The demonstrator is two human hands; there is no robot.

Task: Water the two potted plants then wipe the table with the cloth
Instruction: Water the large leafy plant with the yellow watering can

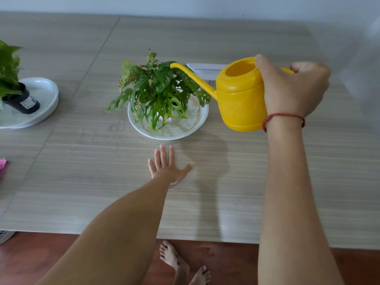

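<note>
I see the cloth [2,164] at the far left edge, with the left plant [8,73] beyond it. My left hand [167,167] lies flat (fingers spread) before the middle plant [156,93]. My right hand [292,87] grips the can [240,99]. Overtilting would likely flood the saucer [195,124].

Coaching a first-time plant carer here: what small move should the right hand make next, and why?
Probably tip the yellow plastic watering can forward: the right hand holds it nearly level, its spout tip over the holey-leaved plant, no stream visible.
</note>
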